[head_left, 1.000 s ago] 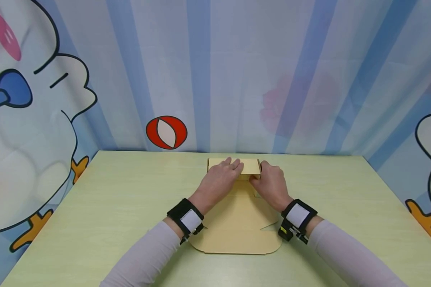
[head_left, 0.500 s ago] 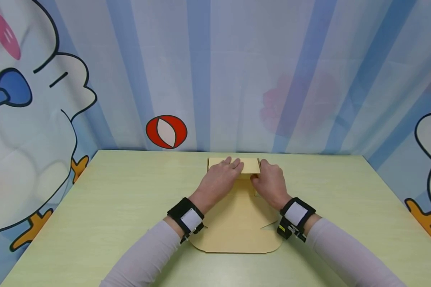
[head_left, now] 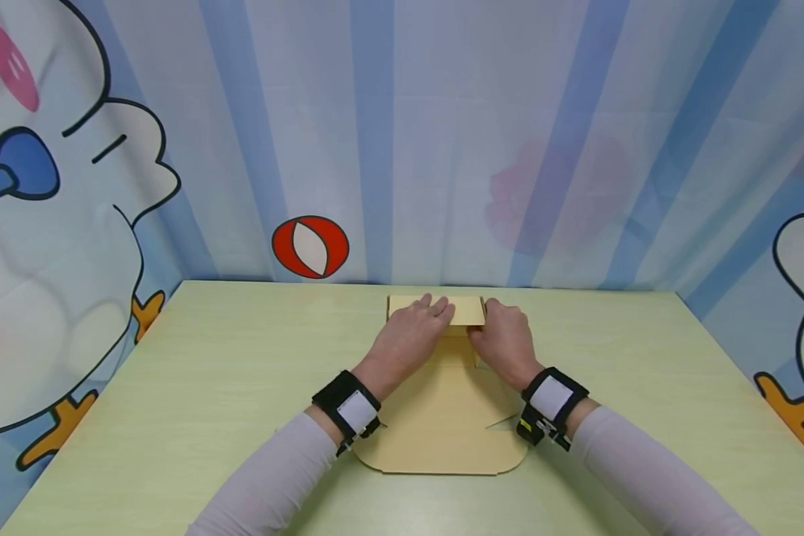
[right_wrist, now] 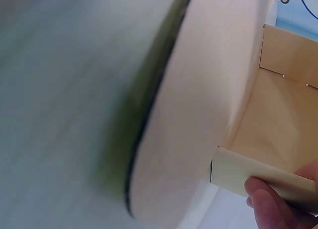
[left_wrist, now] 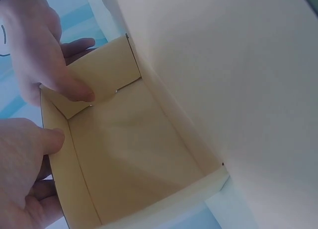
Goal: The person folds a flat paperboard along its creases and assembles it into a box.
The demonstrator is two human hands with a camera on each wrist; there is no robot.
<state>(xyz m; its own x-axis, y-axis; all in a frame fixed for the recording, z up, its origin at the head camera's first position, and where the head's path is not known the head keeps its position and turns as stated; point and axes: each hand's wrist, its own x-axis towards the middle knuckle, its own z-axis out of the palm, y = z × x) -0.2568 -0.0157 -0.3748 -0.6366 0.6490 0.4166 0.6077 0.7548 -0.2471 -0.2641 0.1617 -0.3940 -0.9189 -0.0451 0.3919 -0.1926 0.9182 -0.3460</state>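
Note:
A tan cardboard box (head_left: 469,310), partly folded, lies toward the back of the table with a wide flat flap (head_left: 442,448) reaching toward me. My left hand (head_left: 409,329) holds its top panel, fingers over the outside; in the left wrist view the left thumb (left_wrist: 53,139) presses inside that wall. At the right side wall is my right hand (head_left: 508,341), with its thumb (left_wrist: 74,87) inside. The right wrist view has the right hand (right_wrist: 272,205) pinching this wall. Raised walls surround the box floor (left_wrist: 129,149), and small slots show along the side wall's fold.
The pale green table (head_left: 254,357) extends to both sides of the cardboard. Behind it hangs a blue-striped cloth backdrop (head_left: 415,149) with printed cartoon figures. The big flap's rounded corner (right_wrist: 154,199) stands near the right wrist camera.
My right hand and wrist shifted very slightly left early on. The left hand keeps its place, and the box looks the same.

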